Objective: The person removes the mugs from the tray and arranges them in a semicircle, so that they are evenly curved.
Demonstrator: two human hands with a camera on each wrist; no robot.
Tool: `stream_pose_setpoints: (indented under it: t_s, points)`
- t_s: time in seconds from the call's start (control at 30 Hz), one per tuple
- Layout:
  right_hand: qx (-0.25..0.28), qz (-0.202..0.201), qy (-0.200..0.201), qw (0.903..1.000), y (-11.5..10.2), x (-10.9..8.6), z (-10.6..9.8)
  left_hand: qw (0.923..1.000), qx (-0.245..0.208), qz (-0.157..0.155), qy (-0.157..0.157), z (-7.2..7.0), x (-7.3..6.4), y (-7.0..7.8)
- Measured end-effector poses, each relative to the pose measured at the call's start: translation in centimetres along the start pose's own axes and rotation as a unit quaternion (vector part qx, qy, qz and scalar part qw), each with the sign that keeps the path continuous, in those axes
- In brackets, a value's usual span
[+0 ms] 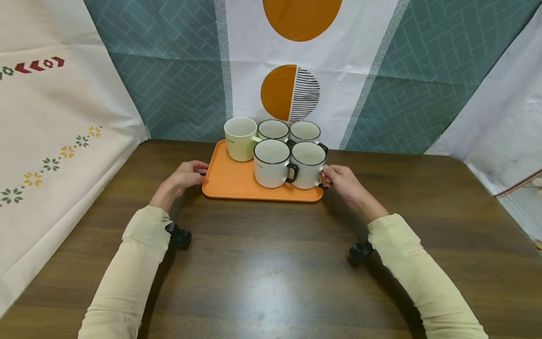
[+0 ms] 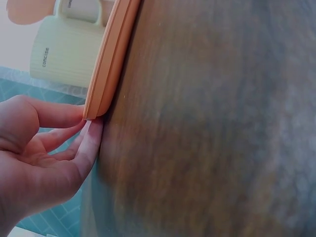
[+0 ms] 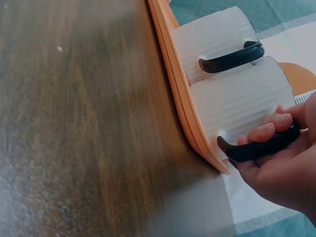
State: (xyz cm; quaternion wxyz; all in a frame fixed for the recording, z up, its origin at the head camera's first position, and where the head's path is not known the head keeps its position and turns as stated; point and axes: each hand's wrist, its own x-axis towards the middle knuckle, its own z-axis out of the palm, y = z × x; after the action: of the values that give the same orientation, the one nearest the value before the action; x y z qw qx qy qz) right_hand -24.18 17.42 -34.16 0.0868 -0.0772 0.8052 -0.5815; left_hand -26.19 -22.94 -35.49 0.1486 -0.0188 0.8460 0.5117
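An orange tray [image 1: 228, 183] lies on the table, carrying several mugs. At its left edge, my left hand [image 1: 186, 175] holds the rim, fingertips [image 2: 92, 129] at the corner. My right hand [image 1: 344, 182] grips the black handle [image 3: 261, 147] of the front right white mug [image 1: 308, 165], which stands upright on the tray. Beside that mug is another white mug [image 1: 271, 167] with a black rim and handle. Two more white mugs, partly hidden, stand behind: one at the left [image 1: 273, 129], one at the right [image 1: 305, 132]. A pale green mug [image 1: 240, 141] occupies the tray's back left.
The dark wooden table [image 1: 262, 263] stretches out in front of the tray. Close behind the mugs hangs a teal and white cloth [image 1: 245, 84] with orange shapes. A white cloth [image 1: 63, 155] with flower patterns borders the left side, and another pale cloth [image 1: 499, 122] the right.
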Motion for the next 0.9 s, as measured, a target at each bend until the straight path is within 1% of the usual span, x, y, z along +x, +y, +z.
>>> stream_pose_setpoints:
  t_s: [0.3,0.47,0.6,0.77,0.9]
  points:
    - [0.053,-0.007,-0.009,0.9985,-0.3,-0.5,-0.3,0.9997,-0.012,-0.017,-0.01,-0.1,0.2,0.0]
    - [0.06,-0.005,-0.007,0.9981,-0.8,-1.0,-0.7,0.9996,-0.017,-0.018,-0.012,-0.1,0.3,0.1]
    - [0.065,-0.005,-0.002,0.9979,-1.4,-1.4,-1.5,0.9996,-0.023,-0.014,-0.012,-0.1,0.4,0.0]
    - [0.068,-0.025,-0.006,0.9974,-2.0,-2.0,-2.8,0.9995,-0.024,-0.01,-0.016,-0.2,0.5,-0.2]
    - [0.09,-0.038,-0.011,0.9952,-2.8,-2.5,-3.9,0.9995,-0.022,-0.008,-0.02,-0.4,0.4,-0.3]
